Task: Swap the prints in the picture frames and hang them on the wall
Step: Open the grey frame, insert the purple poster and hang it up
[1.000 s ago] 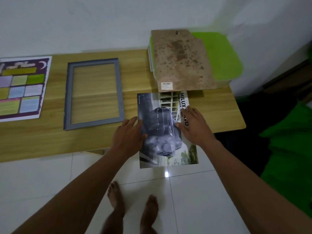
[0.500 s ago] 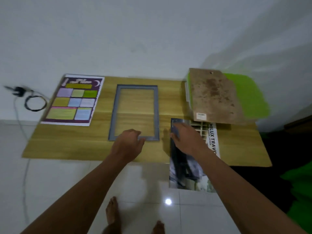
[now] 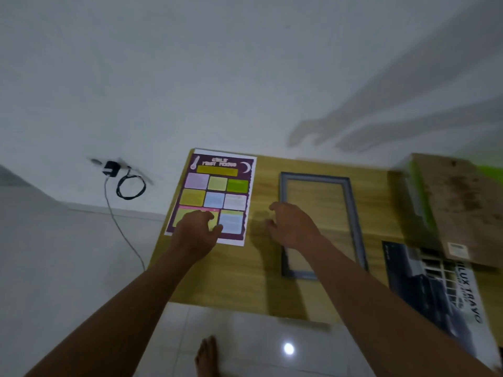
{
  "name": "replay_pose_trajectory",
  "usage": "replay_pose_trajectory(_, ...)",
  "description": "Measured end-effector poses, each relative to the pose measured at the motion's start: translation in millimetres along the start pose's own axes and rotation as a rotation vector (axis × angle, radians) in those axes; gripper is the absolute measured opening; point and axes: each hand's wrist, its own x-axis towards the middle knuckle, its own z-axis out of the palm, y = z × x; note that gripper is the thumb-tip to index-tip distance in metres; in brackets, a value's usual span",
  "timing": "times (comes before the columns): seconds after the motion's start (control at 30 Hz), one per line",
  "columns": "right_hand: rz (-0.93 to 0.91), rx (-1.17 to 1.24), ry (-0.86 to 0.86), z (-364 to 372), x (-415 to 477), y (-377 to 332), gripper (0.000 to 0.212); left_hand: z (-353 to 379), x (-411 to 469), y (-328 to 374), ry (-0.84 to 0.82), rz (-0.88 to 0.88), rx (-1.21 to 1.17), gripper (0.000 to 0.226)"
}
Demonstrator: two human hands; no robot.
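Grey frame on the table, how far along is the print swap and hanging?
Done: the grey frame lies empty, its brown backing board set aside on the green box, the car print lying loose. In hand: the left hand is on the purple poster, the right hand open at the frame's edge. Left: poster into the frame, backing on, hanging; no second frame shows.

- car print, lying at the right end of the table: white capitals along its right side read "ilux travo"; the start of the word is hidden under the brown backing board.
- purple poster: a pale two-line heading at its top, too blurred to read.
- white label on the backing board: print too small to read.
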Motion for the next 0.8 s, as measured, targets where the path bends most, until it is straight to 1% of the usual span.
replay_pose_trajectory(0.17,0.119,0.056,0.024,33.6,55.1,-41.7,0.035,-15.3,46.5,-57.3,-0.032,-0.018,0.046,0.053)
replay_pose_trajectory(0.27,0.208,0.114,0.038,54.7,73.1,-52.5,0.030,-14.2,64.3,-79.8,-0.024,-0.048,0.024,0.053)
replay_pose_trajectory(0.37,0.288,0.119,0.075,72.1,83.4,-60.8,0.039,-5.4,73.2,-96.3,-0.050,-0.070,0.022,0.053)
replay_pose_trajectory(0.43,0.340,0.151,0.117,78.8,88.6,-65.3,0.043,0.1,75.9,-102.8,-0.037,-0.078,0.005,0.053)
replay_pose_trajectory(0.53,0.410,0.268,0.185,86.5,96.4,-69.9,0.047,3.6,78.4,-106.9,-0.008,-0.081,-0.038,0.054)
replay_pose_trajectory(0.63,0.489,0.446,0.270,92.3,101.7,-73.5,0.049,2.7,79.8,-106.8,0.013,-0.093,-0.073,0.057)
replay_pose_trajectory(0.7,0.503,0.544,0.301,93.7,103.1,-75.1,0.049,1.0,79.6,-105.9,0.019,-0.101,-0.101,0.059)
replay_pose_trajectory(0.8,0.502,0.593,0.334,90.6,103.6,-74.4,0.045,-3.2,81.3,-105.9,0.003,-0.113,-0.158,0.064)
